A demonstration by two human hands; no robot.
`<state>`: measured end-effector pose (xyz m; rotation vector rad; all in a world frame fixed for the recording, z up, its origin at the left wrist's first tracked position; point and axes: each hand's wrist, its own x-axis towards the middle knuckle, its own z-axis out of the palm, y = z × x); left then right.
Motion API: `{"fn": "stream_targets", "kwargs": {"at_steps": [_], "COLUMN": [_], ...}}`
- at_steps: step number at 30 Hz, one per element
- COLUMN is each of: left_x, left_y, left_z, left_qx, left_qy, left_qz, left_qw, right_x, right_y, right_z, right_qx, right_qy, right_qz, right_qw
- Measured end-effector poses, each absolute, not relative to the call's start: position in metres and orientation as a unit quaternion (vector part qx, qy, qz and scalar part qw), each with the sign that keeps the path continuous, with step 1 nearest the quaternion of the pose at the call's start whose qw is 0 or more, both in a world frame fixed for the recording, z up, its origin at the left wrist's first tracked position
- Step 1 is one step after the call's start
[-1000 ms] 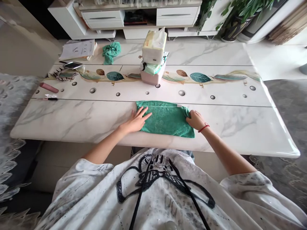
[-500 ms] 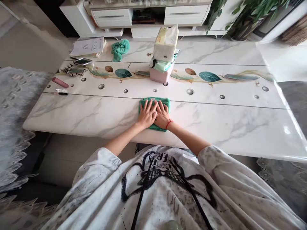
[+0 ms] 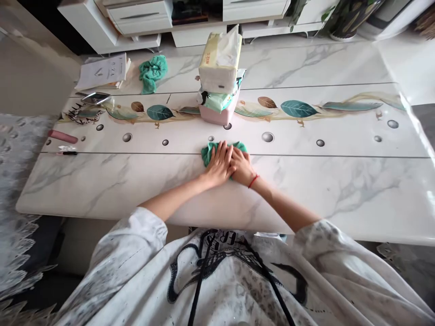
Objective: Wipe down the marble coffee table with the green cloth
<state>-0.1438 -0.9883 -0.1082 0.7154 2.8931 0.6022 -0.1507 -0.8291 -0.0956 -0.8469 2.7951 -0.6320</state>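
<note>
A green cloth (image 3: 206, 155) lies crumpled on the marble-patterned table (image 3: 136, 181), near its front edge. My left hand (image 3: 219, 166) rests on the cloth with fingers stretched out and pressed down. Beside it, touching it, my right hand (image 3: 243, 168) has its fingers curled into the cloth; a red string bracelet (image 3: 253, 181) circles that wrist. Folds of the cloth show beyond the fingertips of both hands, while its middle is hidden under them.
Just beyond the hands stands a pink box (image 3: 217, 116) with a wipes pack (image 3: 217, 100) and a tissue pack (image 3: 217, 68) stacked on it. Farther left are another green cloth (image 3: 152, 72), papers (image 3: 102, 72), a phone (image 3: 96, 98), a pink tube (image 3: 63, 136) and a black pen-like item (image 3: 70, 153).
The cloth was a flat folded rectangle under both spread hands; now it is bunched up. My right hand's fingers have curled in. The view has shifted closer to the table.
</note>
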Motion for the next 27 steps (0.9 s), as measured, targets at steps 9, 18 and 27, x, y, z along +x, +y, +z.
{"fn": "stream_targets", "kwargs": {"at_steps": [9,18,27], "left_x": [-0.173,0.051,-0.293], "left_y": [-0.949,-0.913,-0.843], "left_z": [-0.078,-0.091,-0.062], "left_qx": [0.209,0.298,0.204], "left_qy": [0.959,0.930,0.963], "left_qz": [0.188,0.166,0.166], "left_qw": [0.047,0.136,0.062], "right_x": [-0.195,0.041,-0.310], "right_y": [-0.796,-0.708,-0.698], "right_z": [-0.078,-0.100,-0.085], "right_qx": [-0.258,-0.345,-0.217], "right_qy": [0.950,0.923,0.964], "right_qz": [-0.149,-0.153,-0.151], "right_qw": [0.097,0.076,0.033]}}
